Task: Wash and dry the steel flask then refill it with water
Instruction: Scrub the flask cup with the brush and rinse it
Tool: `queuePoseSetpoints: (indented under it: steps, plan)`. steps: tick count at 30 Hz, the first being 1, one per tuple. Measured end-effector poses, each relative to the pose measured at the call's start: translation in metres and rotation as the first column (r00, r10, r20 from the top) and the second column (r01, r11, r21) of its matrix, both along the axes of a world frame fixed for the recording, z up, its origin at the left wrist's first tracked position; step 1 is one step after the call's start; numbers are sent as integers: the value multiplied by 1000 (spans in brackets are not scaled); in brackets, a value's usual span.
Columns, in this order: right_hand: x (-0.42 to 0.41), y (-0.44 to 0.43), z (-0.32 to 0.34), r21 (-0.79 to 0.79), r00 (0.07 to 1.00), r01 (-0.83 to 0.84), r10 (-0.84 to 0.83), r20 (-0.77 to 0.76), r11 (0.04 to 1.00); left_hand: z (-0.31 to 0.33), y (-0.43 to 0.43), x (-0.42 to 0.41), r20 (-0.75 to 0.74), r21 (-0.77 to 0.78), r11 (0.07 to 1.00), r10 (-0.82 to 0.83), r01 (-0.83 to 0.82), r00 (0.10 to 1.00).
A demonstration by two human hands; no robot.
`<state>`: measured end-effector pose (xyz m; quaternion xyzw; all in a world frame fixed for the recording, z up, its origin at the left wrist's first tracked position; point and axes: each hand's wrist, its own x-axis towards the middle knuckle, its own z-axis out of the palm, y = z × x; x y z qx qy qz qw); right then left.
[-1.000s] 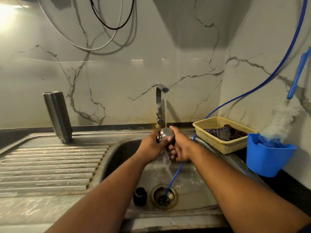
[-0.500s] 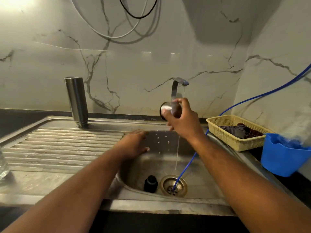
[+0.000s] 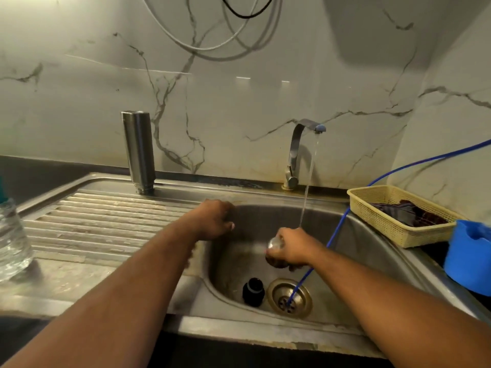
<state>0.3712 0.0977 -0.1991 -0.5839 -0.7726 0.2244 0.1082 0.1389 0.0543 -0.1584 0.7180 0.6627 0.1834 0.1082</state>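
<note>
Steel flask (image 3: 139,151): one, standing mouth-down on the back edge of the draining board, beyond and to the left of the left hand (image 3: 212,220) and touched by neither hand. One small steel cap or cup (image 3: 275,245), blurred, sits in the right hand (image 3: 291,248). One black cap (image 3: 253,291) lies on the basin floor, below and between the two hands, just beside the one brass drain (image 3: 289,298). One tap (image 3: 297,152) runs beyond the right hand, its stream falling onto that hand. One blue hose (image 3: 334,232) passes just right of the right hand and ends in the drain. To the right of the right hand stand one yellow basket (image 3: 382,221) with dark cloth in it and one blue tub (image 3: 467,258). One clear plastic bottle (image 3: 12,235) shows far to the left of the left hand.

The hands are apart. The left hand hangs over the basin's left rim, palm down, fingers loosely curled and holding nothing. The right hand is low inside the sink (image 3: 372,251), fingers wrapped tight around the steel cap, forearm reaching in from the lower right.

Half a second earlier the right hand held the cap high, up at the tap's spout; it has now dropped down into the basin under the stream. The left hand has stayed at the rim. A second earlier both hands met on the cap under the water.
</note>
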Motion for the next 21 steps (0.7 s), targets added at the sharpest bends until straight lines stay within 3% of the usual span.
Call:
queuePoseSetpoints:
  steps: [3,6,9,13,21]
  plan:
    - [3,10,16,159,950,56,-4,-311,986,-1,4,-11,34,-5,998,65,-65,997]
    - [-17,15,34,191,898,95,-1,-440,977,3,9,-26,7,6,991,132,-132,991]
    - [-53,26,53,199,878,2,93,-469,980,4,11,-45,-30,-17,962,273,-274,961]
    - [-128,58,75,244,898,-91,186,-399,965,0,17,-74,-12,27,900,436,-435,900]
    - [-255,117,58,188,925,-94,155,-346,978,-9,35,-90,-70,-51,866,494,-498,867]
